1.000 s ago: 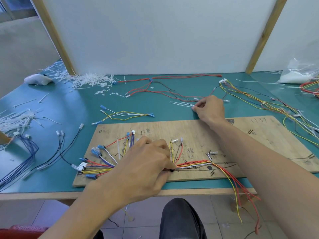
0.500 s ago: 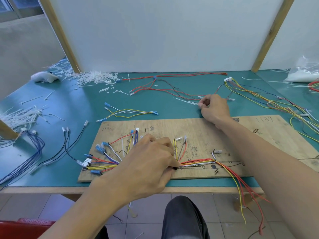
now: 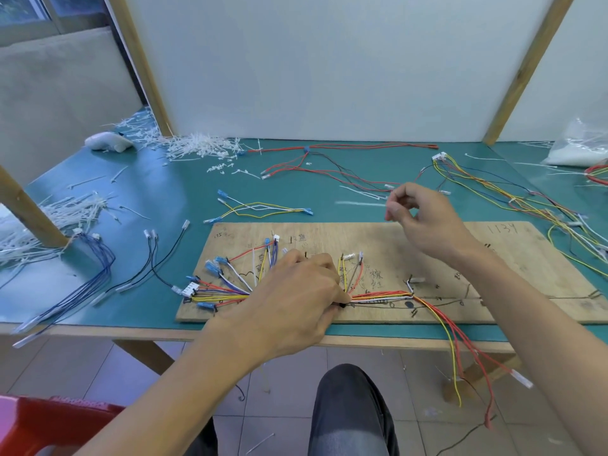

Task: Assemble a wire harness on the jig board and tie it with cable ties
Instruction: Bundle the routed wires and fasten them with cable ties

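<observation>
The right hand [image 3: 424, 222] has lifted off the surface behind the jig board [image 3: 460, 258] and now hangs above the board's far edge. The left hand [image 3: 296, 301] has not shifted.

The green table [image 3: 158, 199] carries the jig board along its near edge. The wire harness [image 3: 381, 295] lies on the board, running along the board's near edge. To the left of the board's middle its wires fan out to blue terminals and a white connector [image 3: 190, 288]. To the right of the middle, red and yellow leads drop over the board's near edge.

The left hand rests on the board's near-left part, fingers curled over the harness and thumb and forefinger clamped on the bundle. The right hand's fingers are curled, its thumb and forefinger closed on the end of a white cable tie [image 3: 358, 203]. The tie is blurred and reaches left, just beyond the board's far edge.

A heap of loose ties [image 3: 197, 148] lies well beyond the board's far-left corner.
</observation>
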The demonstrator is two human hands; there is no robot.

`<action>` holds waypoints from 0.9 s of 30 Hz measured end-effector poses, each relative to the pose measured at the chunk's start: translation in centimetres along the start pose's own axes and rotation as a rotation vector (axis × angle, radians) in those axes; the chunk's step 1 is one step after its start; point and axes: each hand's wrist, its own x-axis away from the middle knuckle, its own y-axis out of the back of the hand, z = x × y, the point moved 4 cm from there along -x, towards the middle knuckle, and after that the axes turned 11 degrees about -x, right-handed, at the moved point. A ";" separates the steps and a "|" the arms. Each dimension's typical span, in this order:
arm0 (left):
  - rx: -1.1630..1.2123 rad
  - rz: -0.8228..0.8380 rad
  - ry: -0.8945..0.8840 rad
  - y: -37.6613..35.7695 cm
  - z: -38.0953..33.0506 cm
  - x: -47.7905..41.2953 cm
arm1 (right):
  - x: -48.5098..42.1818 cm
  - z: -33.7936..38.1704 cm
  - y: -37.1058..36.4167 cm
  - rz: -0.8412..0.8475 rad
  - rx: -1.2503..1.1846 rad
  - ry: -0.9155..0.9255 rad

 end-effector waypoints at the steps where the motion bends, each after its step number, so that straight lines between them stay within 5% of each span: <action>1: -0.007 -0.007 0.006 -0.1 -0.1 0.2 | 1.1 1.2 0.0 0.037 0.009 0.031; 16: 0.481 -0.188 0.270 0.6 -0.2 2.7 | 12.7 6.0 -0.3 0.135 0.009 0.144; 27: 0.370 -0.393 0.242 1.2 -1.0 4.0 | 13.3 7.9 -0.3 0.114 -0.020 0.164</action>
